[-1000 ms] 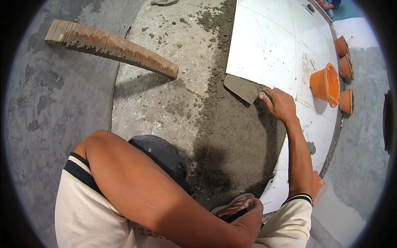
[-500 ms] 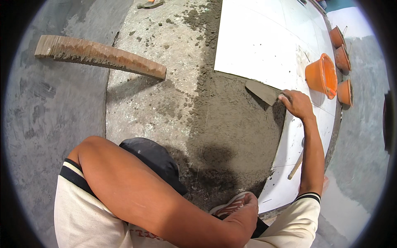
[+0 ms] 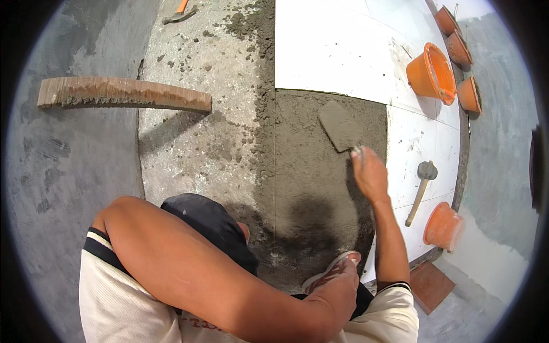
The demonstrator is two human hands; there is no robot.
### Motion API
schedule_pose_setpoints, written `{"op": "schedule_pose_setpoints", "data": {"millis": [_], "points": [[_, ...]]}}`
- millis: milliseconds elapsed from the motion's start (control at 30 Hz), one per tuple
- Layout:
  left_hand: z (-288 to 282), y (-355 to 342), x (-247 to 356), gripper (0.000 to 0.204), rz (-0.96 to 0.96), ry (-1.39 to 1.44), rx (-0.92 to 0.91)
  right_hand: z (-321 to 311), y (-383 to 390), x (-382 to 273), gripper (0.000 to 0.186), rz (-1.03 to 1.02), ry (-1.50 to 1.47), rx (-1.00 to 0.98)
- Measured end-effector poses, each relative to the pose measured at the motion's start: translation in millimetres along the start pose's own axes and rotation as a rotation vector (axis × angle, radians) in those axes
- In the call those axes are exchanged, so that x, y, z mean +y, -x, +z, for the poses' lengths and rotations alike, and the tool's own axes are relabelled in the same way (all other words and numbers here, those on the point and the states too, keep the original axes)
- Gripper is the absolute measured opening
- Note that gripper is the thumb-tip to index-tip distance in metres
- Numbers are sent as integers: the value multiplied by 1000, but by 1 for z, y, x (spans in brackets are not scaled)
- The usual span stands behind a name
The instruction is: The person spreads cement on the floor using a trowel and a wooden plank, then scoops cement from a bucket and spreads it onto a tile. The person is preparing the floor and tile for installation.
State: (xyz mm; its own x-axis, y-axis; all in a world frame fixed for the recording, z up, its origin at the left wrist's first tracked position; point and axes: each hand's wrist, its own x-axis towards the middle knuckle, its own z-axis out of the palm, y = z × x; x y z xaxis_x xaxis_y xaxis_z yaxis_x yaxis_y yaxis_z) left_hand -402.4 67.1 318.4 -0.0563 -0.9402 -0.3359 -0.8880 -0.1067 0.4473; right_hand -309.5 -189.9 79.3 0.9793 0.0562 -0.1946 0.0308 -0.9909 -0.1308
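Clock read from the right hand (image 3: 370,173), 12 toward the top of the view.

- Right hand: fingers closed around the handle end of a pointing trowel (image 3: 338,124); grip itself largely hidden by the hand.
- Trowel blade at 11 o'clock, over the upper part of a grey mortar bed (image 3: 306,177), apart from the white floor tiles (image 3: 337,48) at 12. Dark line along the blade's lower edge; cannot tell whether it lies flat or slightly lifted.
- Left hand (image 3: 341,286): between 6 and 7, over the sports shoe (image 3: 330,271). Fingers turned under; cannot tell whether together or apart, or whether they press on the shoe.
- About: rubber mallet (image 3: 421,186) on the tiles, just past 3; orange bucket (image 3: 426,74) at 1; claw hammer (image 3: 179,15) past 10, on rough concrete; mortar-crusted wooden board (image 3: 126,93) between 9 and 10.

Handling, judged: trowel light, blade thin and stiff, likely slick with wet mortar; best held by the handle, near the neck, for control. Mortar looks soft and damp, heavy in bulk, apt to drag at the blade and take marks readily. Tiles hard, brittle at exposed edges.
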Motion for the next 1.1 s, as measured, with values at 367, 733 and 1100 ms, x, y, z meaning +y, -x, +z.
{"op": "schedule_pose_setpoints", "data": {"millis": [367,733,1100], "points": [[14,16,12,48,56,-27,64,13,-18,-16,39,311,-277,-42],[11,38,8,45,32,-49,171,37,-11,-124,43,193,-420,-193],[25,30,-4,44,124,-130,349,14,-20,-33,40,358,-73,-7]]}}
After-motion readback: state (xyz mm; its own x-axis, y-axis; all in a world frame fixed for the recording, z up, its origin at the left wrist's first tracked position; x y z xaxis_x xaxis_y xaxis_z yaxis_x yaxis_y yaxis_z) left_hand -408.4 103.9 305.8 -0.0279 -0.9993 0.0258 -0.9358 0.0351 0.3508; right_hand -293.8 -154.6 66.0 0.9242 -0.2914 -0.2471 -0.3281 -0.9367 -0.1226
